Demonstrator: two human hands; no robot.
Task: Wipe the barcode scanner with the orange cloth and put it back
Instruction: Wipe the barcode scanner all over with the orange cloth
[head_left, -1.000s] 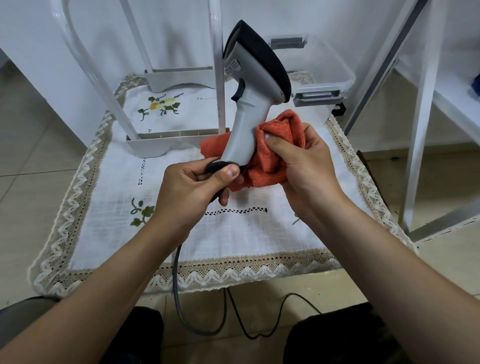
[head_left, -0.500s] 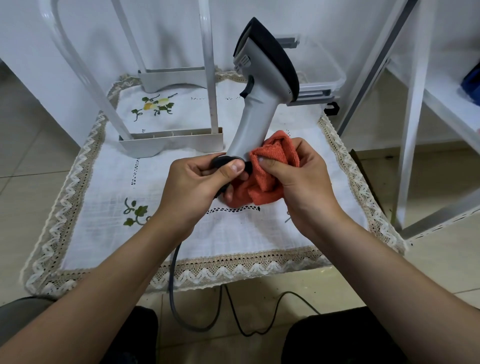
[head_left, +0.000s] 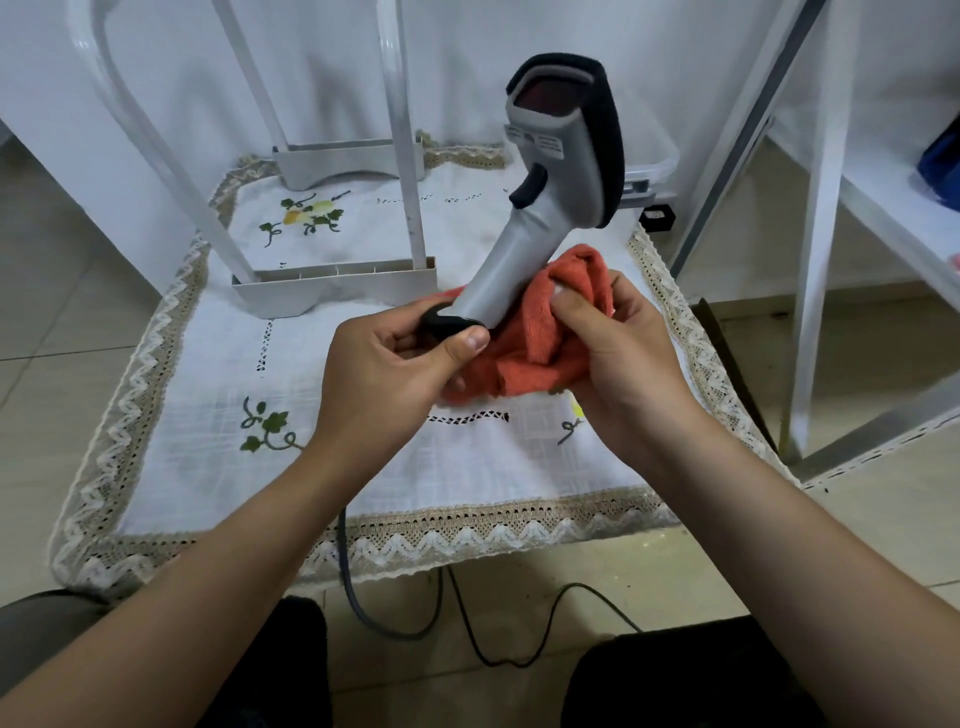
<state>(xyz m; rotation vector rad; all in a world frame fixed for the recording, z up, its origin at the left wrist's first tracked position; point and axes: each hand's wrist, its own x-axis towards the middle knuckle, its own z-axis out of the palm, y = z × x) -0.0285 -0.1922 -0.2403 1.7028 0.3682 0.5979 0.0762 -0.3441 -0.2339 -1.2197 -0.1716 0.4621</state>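
A white tablecloth (head_left: 208, 467) with a lace edge and stitched green leaves lies spread out flat and fills most of the view. On its far half stands a white plastic frame (head_left: 332, 291), with tall bars rising out of the top of the picture. A white shelf unit (head_left: 821, 260) stands on the tiled floor (head_left: 78, 312) to the right. Above the middle of the tablecloth, a person's two bare hands hold a grey barcode scanner (head_left: 545, 208) off the surface. Its handle points down and its black-rimmed head tilts up and to the right, with the dark window facing the viewer. The left hand (head_left: 384, 384) grips the black base of the handle, thumb curled over it. The right hand (head_left: 623, 358) is closed around a bunched orange cloth (head_left: 545, 332) and presses it against the right side of the lower handle. A grey cable (head_left: 363, 608) hangs from below the left hand, passes the tablecloth's front edge and loops on the floor
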